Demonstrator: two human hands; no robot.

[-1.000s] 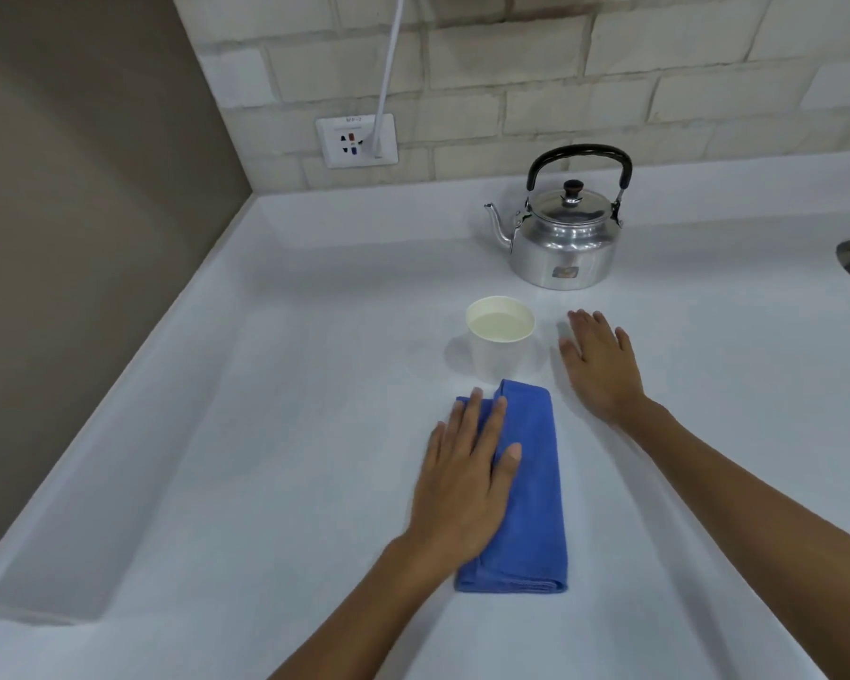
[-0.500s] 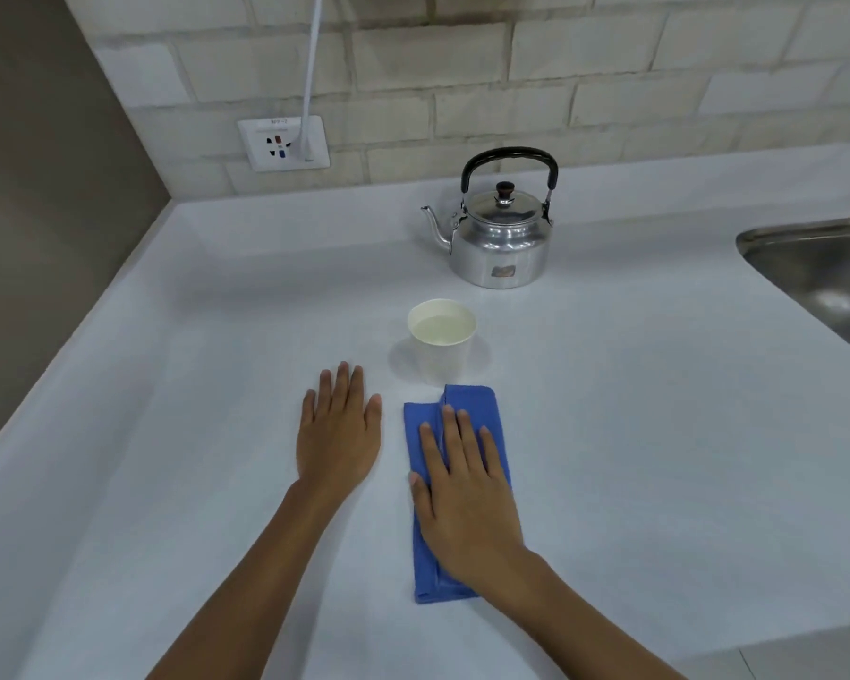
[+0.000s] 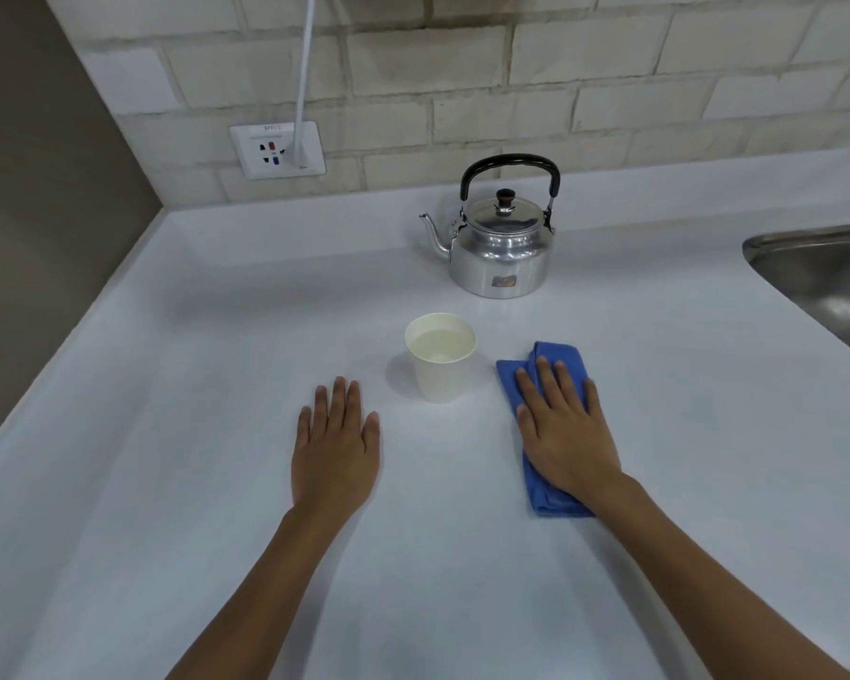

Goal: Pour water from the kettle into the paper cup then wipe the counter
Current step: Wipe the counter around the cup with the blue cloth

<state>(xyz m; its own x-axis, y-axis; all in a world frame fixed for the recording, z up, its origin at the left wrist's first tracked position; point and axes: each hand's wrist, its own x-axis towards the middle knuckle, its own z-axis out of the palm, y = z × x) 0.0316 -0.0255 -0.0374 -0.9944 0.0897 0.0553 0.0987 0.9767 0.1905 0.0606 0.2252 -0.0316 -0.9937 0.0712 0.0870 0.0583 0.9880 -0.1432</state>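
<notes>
your right hand (image 3: pixel 568 436) lies flat, palm down, fingers spread, pressing on the folded blue cloth (image 3: pixel 543 385); the grip is open, nothing clasped. your left hand (image 3: pixel 335 446) rests flat on the bare white desk (image 3: pixel 168 434), grip likewise open and holding nothing. the paper cup (image 3: pixel 441 358) stands upright between the two hands, slightly farther back, with water in it; the cloth lies just beside it on the right, not touching. the metal kettle (image 3: pixel 504 242) stands upright behind the cup, lid on, black handle raised, spout pointing left. a steel sink (image 3: pixel 825 272) is at the right edge. a wall socket (image 3: pixel 278 150) with a white cable (image 3: pixel 305 66) plugged in sits on the tiled wall.
</notes>
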